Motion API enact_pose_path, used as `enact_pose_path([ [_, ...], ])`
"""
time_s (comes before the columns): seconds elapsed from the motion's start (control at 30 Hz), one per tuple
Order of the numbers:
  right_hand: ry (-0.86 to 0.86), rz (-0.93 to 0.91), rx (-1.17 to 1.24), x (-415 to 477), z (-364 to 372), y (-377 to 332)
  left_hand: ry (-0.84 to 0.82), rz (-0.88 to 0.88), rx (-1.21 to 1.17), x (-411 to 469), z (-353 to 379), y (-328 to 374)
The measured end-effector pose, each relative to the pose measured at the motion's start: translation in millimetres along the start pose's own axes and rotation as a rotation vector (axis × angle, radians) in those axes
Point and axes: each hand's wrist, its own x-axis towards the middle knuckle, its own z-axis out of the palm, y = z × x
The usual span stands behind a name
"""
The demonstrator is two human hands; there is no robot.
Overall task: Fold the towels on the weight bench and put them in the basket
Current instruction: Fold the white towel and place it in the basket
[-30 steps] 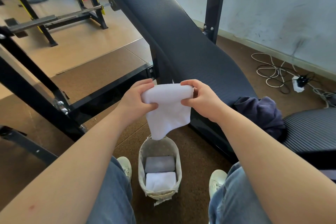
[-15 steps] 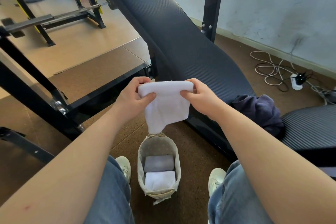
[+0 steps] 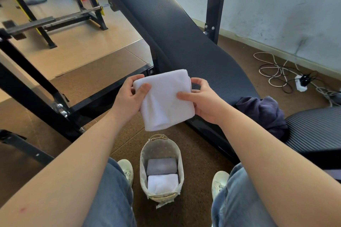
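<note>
1. Towel first: the folded white terry towel (image 3: 165, 100) is up in the air in front of me, a compact, roughly square packet held between both hands, above the brown cork floor (image 3: 118, 134) and just off the near edge of the black ribbed weight-bench pad, my table (image 3: 184, 38).
2. My left hand (image 3: 129, 97) has a closed grip on the packet's left edge, thumb pressed on the top face and the other fingers hidden behind it.
3. My right hand (image 3: 204, 101) has the right edge, thumb laid across the top face; its fingers curl loosely by the far corner, so that grip looks lighter.
4. What the coming move turns on: the small oval fabric-lined woven basket (image 3: 144, 156) sits on the floor almost straight below the packet and a little toward me, between my two pale shoes.
5. Its long axis runs away from me. A folded grey towel (image 3: 161, 166) and a folded white towel (image 3: 162, 183) already lie side by side across it.
6. I judge the drop is straight down; both hands are about equally near.
7. One crumpled dark navy towel (image 3: 262, 114) lies on the table to my right, not yet folded.
</note>
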Motion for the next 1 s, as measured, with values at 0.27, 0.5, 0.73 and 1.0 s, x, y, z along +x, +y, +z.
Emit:
enact_pose_path([
  [0.27, -0.276, 0.128, 0.0, -3.7, -5.7, 6.8, 0.055, -0.108, -0.138, 5.6, -0.9, -3.0],
  [0.5, -0.093, 0.003, -0.112, -6.2, -10.4, 0.7, 0.064, -0.089, -0.15, 8.7, -6.8, -7.4],
  [0.73, -0.029, -0.021, -0.246, -6.2, -6.3, -4.0, -0.002, -0.108, -0.164, 5.2, -1.5, -4.5],
  [1.0, -0.069, -0.167, -0.087, 0.0, -4.4, 4.2, -0.097, -0.048, -0.09, 1.0, 1.8, -6.1],
])
